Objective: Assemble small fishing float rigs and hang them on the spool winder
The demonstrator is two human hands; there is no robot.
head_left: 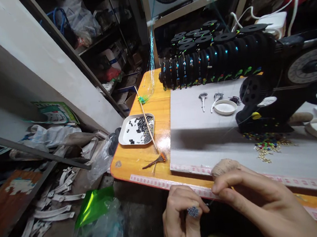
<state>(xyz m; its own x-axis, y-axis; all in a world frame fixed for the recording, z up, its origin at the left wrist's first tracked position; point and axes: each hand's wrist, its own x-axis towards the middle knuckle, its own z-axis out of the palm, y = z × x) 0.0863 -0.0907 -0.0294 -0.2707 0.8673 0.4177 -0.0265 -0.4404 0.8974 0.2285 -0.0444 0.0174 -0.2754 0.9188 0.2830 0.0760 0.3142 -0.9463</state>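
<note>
A cluttered workshop
Black geared machine (255, 67) on a wooden bench (132, 164), loose beads (266, 145), crowded metal shelving (97, 40) behind.

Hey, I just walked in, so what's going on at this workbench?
A person has both hands up at the near edge of the table. The left hand is closed around a bundle of thin, bluish-grey pieces, seen end-on. The right hand is beside it, thumb and forefinger pinched together; what they pinch is too small to make out. Behind them, a dark machine stands over the grey board, and a white tray of small dark pieces sits at the left.
</note>
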